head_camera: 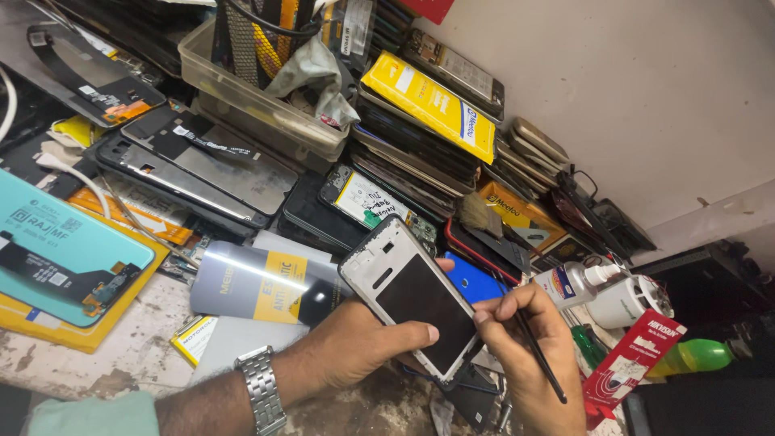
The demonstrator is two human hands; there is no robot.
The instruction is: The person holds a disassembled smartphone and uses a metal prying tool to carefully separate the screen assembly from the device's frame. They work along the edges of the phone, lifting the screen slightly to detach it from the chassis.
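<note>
Fingers of my left hand (363,343) clamp phone frame (412,299), tilted up for access; right hand (529,339) pinches thin black tool (539,355) pen-style near frame's right edge.

Your left fingers (420,333) hide the phone frame's (410,295) lower edge, and its far corner covers your fingertip. Below your right fingers (494,316), the picture's bottom edge cuts off your wrist and the desk (129,355).

Bright, even light from above; a white streak of glare runs across the grey antistatic bag (258,282). Soft shadows under the stacked phones (420,137). Centre sharp, far right corner dark, edges slightly stretched.
</note>
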